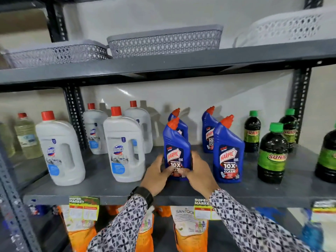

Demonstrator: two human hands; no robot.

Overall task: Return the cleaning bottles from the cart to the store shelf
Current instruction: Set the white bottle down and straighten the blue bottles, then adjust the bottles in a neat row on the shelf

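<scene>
- Blue Harpic bottle [177, 151]: upright on the middle shelf [109, 184], near frame centre, label facing outward; probably being squared into the front row so the brand reads from the aisle.
- Left hand [156, 176]: at 9 o'clock of the bottle's base, fingers curled loosely against its lower left side, steadying rather than lifting by the look of it.
- Right hand [199, 171]: at 3 o'clock of the base, fingers wrapped partly round the lower right side; whether grip is firm or releasing cannot be told through motion blur.
- Second Harpic bottle [228, 153]: at 3 o'clock, near but apart; two more behind, forming paired rows.
- White Domex jugs [125, 148]: grouped at 9 o'clock, sorted by product.
- Green-capped dark bottles [271, 155]: at 3 o'clock, far right.
- Grey baskets [163, 42]: on the shelf above, at 12 o'clock.
- Cart: out of view.
</scene>
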